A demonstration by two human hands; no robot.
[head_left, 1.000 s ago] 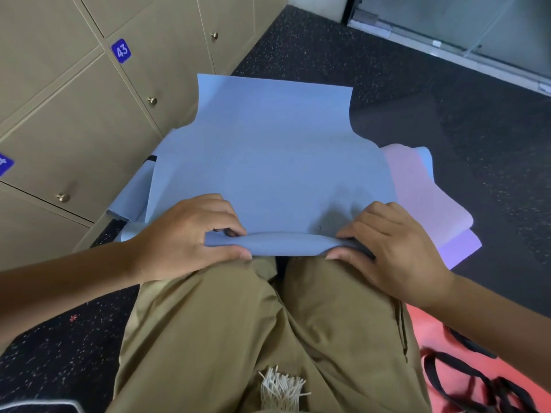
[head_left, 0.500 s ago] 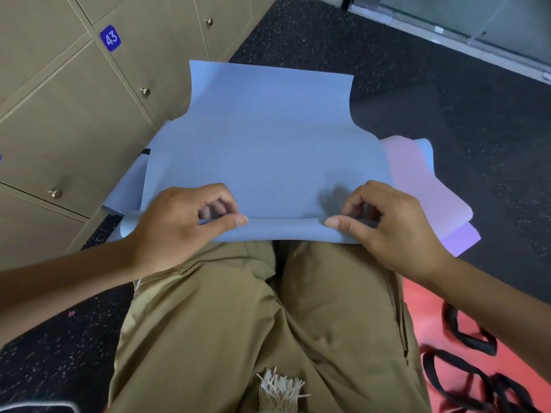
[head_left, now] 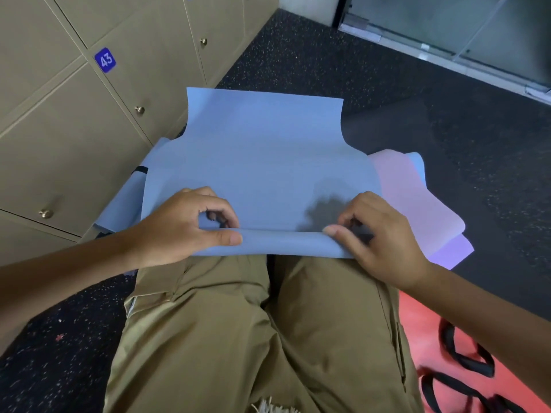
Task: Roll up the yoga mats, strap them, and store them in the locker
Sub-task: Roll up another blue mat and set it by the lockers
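Note:
A light blue yoga mat (head_left: 262, 162) lies spread on the dark floor in front of my knees, its near edge curled into a small roll (head_left: 283, 241). My left hand (head_left: 185, 228) grips the left part of that roll, thumb along the front and fingers curled over the top. My right hand (head_left: 378, 236) pinches the right part the same way. A pink-to-purple mat (head_left: 417, 210) lies under the blue one and sticks out to the right. Another blue mat (head_left: 119, 210), rolled with a black strap, lies at the left beside the lockers.
Tan lockers (head_left: 74, 144) with brass knobs stand at the left, one numbered 43 (head_left: 105, 59), all doors closed. A red mat (head_left: 447, 353) with black straps (head_left: 465, 371) lies at the lower right. A glass door track runs along the far right.
The rolled edge has grown a little thicker and moved slightly away from my knees. Both hands shifted from pressing flat on the fold to curling round it.

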